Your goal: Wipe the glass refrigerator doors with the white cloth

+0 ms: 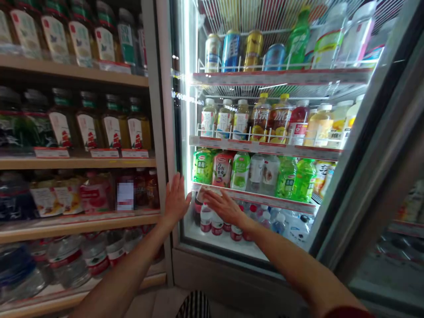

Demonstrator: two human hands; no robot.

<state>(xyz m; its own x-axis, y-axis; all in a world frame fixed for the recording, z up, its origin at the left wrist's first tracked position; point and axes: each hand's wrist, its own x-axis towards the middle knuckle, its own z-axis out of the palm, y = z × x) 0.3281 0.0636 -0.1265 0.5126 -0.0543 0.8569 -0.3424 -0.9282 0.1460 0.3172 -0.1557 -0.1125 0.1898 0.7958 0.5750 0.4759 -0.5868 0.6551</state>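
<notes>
My left hand (177,196) lies flat with fingers up against the left frame of a glass-fronted drinks fridge, at the door edge. It is open and holds nothing. My right hand (222,206) is spread against the fridge's glass door, in front of the lower shelves. Under its fingertips a small pale cloth (201,192) shows, pressed to the glass and mostly covered by the fingers. Behind the glass near this hand stand a pink-labelled bottle (222,169), a green bottle (202,166) and small bottles with red labels (217,224).
Left of the fridge, an open shelf unit (79,163) holds rows of bottles. Cans (231,49) and more bottles fill the upper fridge shelves. A dark door frame (367,145) slants along the right. A striped item (194,304) shows at the bottom edge.
</notes>
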